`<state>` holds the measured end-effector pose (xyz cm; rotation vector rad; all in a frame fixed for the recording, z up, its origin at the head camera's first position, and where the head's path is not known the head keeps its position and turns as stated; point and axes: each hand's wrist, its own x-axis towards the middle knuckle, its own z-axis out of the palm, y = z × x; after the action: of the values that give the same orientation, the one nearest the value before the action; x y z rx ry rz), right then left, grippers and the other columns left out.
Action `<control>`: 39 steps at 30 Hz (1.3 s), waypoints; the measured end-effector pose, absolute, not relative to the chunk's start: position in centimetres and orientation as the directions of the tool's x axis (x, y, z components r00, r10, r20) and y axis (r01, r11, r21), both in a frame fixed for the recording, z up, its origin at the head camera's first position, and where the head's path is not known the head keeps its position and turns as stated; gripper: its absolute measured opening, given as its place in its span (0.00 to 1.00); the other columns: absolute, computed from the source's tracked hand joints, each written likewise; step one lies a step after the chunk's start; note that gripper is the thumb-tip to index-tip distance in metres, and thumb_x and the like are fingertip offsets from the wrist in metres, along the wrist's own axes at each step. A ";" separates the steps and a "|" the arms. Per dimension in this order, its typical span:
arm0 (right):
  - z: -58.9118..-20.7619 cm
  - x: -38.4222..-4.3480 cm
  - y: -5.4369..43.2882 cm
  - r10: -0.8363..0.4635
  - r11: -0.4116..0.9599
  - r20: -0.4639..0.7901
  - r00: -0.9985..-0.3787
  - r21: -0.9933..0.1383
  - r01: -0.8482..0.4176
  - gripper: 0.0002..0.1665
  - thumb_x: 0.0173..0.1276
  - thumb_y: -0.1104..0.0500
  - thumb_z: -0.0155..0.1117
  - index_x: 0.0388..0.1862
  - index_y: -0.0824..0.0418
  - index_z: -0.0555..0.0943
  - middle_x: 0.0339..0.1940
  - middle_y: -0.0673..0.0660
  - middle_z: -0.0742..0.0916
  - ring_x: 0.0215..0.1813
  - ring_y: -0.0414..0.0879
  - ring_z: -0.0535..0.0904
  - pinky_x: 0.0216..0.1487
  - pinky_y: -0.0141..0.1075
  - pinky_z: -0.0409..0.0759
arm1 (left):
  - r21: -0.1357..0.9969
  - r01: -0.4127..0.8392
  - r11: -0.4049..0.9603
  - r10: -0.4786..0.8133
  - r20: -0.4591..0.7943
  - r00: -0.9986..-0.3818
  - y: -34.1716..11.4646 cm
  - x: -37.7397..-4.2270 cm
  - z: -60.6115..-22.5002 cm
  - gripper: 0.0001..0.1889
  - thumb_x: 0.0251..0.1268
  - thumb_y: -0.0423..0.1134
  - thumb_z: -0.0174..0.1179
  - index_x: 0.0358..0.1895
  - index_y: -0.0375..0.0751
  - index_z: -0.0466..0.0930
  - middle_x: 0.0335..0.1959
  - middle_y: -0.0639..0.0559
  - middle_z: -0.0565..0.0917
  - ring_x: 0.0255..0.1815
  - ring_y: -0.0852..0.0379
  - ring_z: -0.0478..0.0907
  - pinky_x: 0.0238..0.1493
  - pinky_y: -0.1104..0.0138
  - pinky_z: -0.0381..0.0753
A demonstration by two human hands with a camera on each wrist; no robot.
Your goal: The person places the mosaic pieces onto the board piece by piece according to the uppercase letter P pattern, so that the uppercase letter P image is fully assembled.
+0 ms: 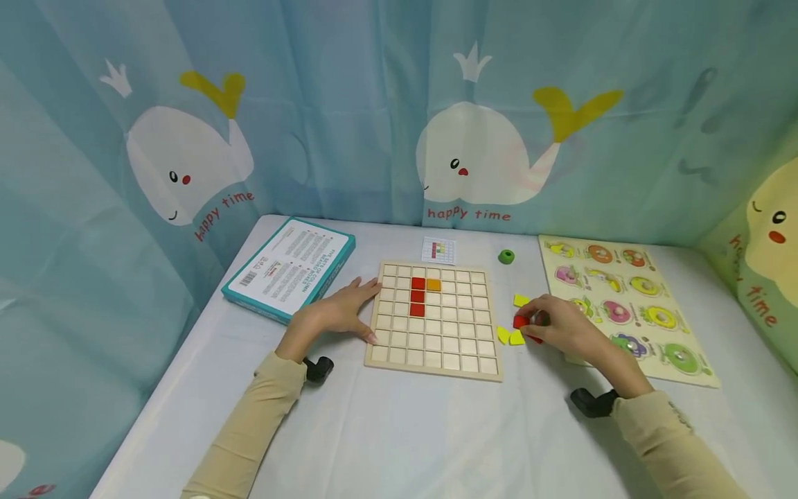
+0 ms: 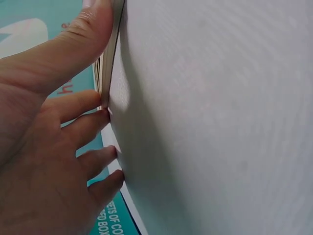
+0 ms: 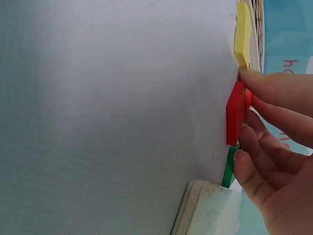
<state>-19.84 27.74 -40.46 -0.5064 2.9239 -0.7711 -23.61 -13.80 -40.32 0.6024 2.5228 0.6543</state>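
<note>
A square wooden grid board (image 1: 433,364) lies on the table, with several red tiles (image 1: 417,296) and one orange tile (image 1: 433,285) in its cells. My left hand (image 1: 339,310) rests at its left edge, fingers spread; in the left wrist view the thumb (image 2: 88,36) lies along the board's side (image 2: 111,63). To the right of the board, my right hand (image 1: 564,329) pinches a small red tile (image 3: 248,99) between thumb and finger. Another red tile (image 3: 235,113) lies just under that hand, beside a green tile (image 3: 231,166). Yellow tiles (image 1: 517,337) lie between board and hand.
A teal-edged box (image 1: 293,267) lies left of the board. Behind the board are a small pattern card (image 1: 439,251) and a green round piece (image 1: 506,256). A fruit puzzle board (image 1: 636,312) lies at the right. A whale-print curtain (image 1: 374,138) hangs behind the table.
</note>
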 end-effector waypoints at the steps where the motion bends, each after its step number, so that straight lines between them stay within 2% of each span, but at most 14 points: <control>1: -40.5 -19.8 27.8 -0.329 0.819 0.004 -0.944 -0.496 -0.288 0.11 0.65 0.64 0.73 0.45 0.65 0.86 0.34 0.54 0.84 0.33 0.45 0.74 0.30 0.32 0.72 | 0.534 0.292 0.794 0.510 -0.323 -0.797 -13.7 -23.7 -40.3 0.58 0.54 0.49 0.79 0.84 0.42 0.49 0.86 0.50 0.46 0.87 0.43 0.34 0.83 0.45 0.44; 5: -40.5 -19.7 27.9 -0.321 0.816 -0.019 -0.947 -0.513 -0.266 0.09 0.67 0.63 0.73 0.44 0.63 0.84 0.33 0.52 0.85 0.34 0.45 0.75 0.33 0.31 0.74 | 0.529 0.298 0.795 0.514 -0.325 -0.794 -13.5 -23.7 -40.2 0.58 0.54 0.49 0.79 0.84 0.41 0.50 0.86 0.48 0.46 0.87 0.40 0.35 0.83 0.44 0.46; 10: -40.3 -19.5 27.9 -0.310 0.805 0.001 -0.951 -0.532 -0.263 0.06 0.69 0.65 0.71 0.43 0.61 0.84 0.38 0.53 0.88 0.38 0.46 0.78 0.36 0.31 0.77 | 0.535 0.292 0.793 0.518 -0.339 -0.786 -13.5 -23.6 -39.9 0.58 0.55 0.48 0.78 0.84 0.40 0.49 0.86 0.47 0.45 0.87 0.40 0.35 0.83 0.44 0.45; 16: -39.8 -19.1 27.0 -0.299 0.766 0.043 -0.953 -0.584 -0.267 0.06 0.71 0.65 0.68 0.45 0.63 0.86 0.41 0.57 0.90 0.39 0.48 0.83 0.35 0.29 0.80 | 0.535 0.307 0.787 0.527 -0.324 -0.786 -13.4 -23.7 -40.0 0.58 0.55 0.48 0.78 0.84 0.40 0.49 0.86 0.46 0.45 0.87 0.40 0.36 0.83 0.44 0.45; 22: -40.0 -18.9 25.6 -0.293 0.710 0.072 -0.953 -0.652 -0.267 0.06 0.70 0.64 0.69 0.45 0.64 0.85 0.38 0.59 0.89 0.34 0.47 0.82 0.29 0.31 0.79 | 0.538 0.307 0.785 0.527 -0.320 -0.787 -13.3 -23.6 -40.2 0.58 0.55 0.49 0.78 0.84 0.40 0.49 0.86 0.46 0.46 0.87 0.40 0.37 0.83 0.43 0.46; 28: -40.7 -19.1 24.0 -0.302 0.678 0.102 -0.948 -0.676 -0.289 0.08 0.69 0.67 0.70 0.46 0.63 0.86 0.44 0.60 0.90 0.44 0.51 0.88 0.44 0.23 0.81 | 0.542 0.313 0.780 0.533 -0.313 -0.786 -13.4 -23.7 -40.3 0.59 0.54 0.49 0.79 0.84 0.39 0.50 0.86 0.45 0.46 0.87 0.40 0.37 0.83 0.43 0.46; 30: -40.9 -19.3 23.4 -0.308 0.667 0.105 -0.945 -0.685 -0.294 0.09 0.69 0.67 0.70 0.47 0.64 0.86 0.46 0.60 0.90 0.47 0.53 0.88 0.47 0.25 0.83 | 0.541 0.316 0.779 0.534 -0.309 -0.787 -13.4 -23.7 -40.3 0.59 0.54 0.49 0.79 0.84 0.39 0.50 0.86 0.45 0.46 0.87 0.40 0.37 0.83 0.43 0.46; 35: -41.1 -19.6 22.2 -0.321 0.649 0.114 -0.940 -0.696 -0.306 0.14 0.66 0.70 0.70 0.51 0.65 0.86 0.49 0.63 0.89 0.50 0.56 0.89 0.53 0.43 0.87 | 0.543 0.324 0.775 0.541 -0.303 -0.785 -13.4 -23.8 -40.4 0.59 0.54 0.49 0.79 0.83 0.38 0.50 0.86 0.44 0.47 0.86 0.39 0.37 0.83 0.43 0.45; 39: -41.2 -19.7 21.3 -0.325 0.627 0.095 -0.941 -0.723 -0.290 0.17 0.66 0.71 0.70 0.54 0.66 0.86 0.51 0.64 0.89 0.51 0.57 0.88 0.54 0.46 0.86 | 0.548 0.319 0.773 0.540 -0.305 -0.784 -13.4 -23.7 -40.4 0.59 0.54 0.49 0.79 0.84 0.39 0.49 0.86 0.45 0.46 0.87 0.40 0.36 0.83 0.44 0.45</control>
<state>-19.72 21.25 -41.18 -0.5282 2.7934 -1.2281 -23.72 -13.39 -40.38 0.6470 2.5134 0.6640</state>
